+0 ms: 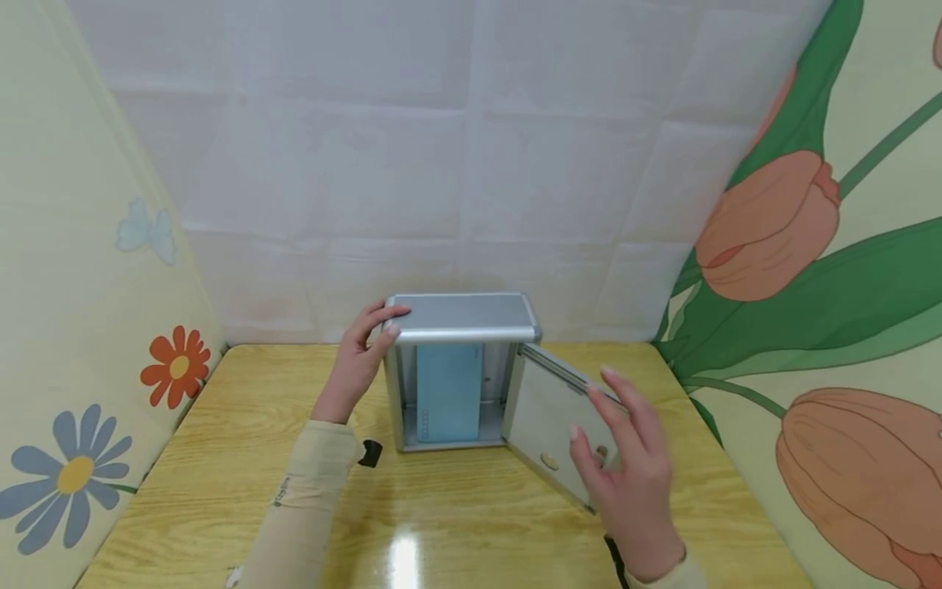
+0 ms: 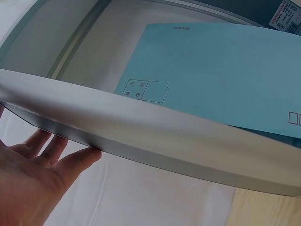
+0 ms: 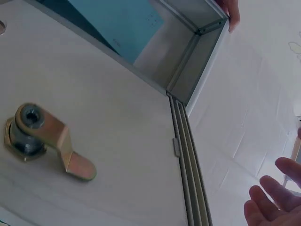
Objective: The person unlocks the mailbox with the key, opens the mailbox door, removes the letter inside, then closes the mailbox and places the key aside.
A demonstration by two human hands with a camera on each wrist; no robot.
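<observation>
A grey metal box (image 1: 464,311) with silver edges stands on the table, its front door (image 1: 552,409) swung out to the right. Inside leans a light-blue envelope (image 1: 449,393), its printed marks showing in the left wrist view. My left hand (image 1: 356,356) rests on the box's top left corner, fingers laid over the top surface. In the left wrist view, the left hand's fingertips (image 2: 89,154) touch the top edge. My right hand (image 1: 633,474) is beside the door's free edge, fingers spread and holding nothing. A brass-coloured cam lock (image 3: 51,141) sticks out from the door's inner face.
The wood-grain table (image 1: 456,523) lies under the box. A white sheet (image 1: 441,164) hangs behind it. Flower-patterned panels (image 1: 809,327) stand at both sides. A printed label (image 2: 287,18) is stuck inside the box.
</observation>
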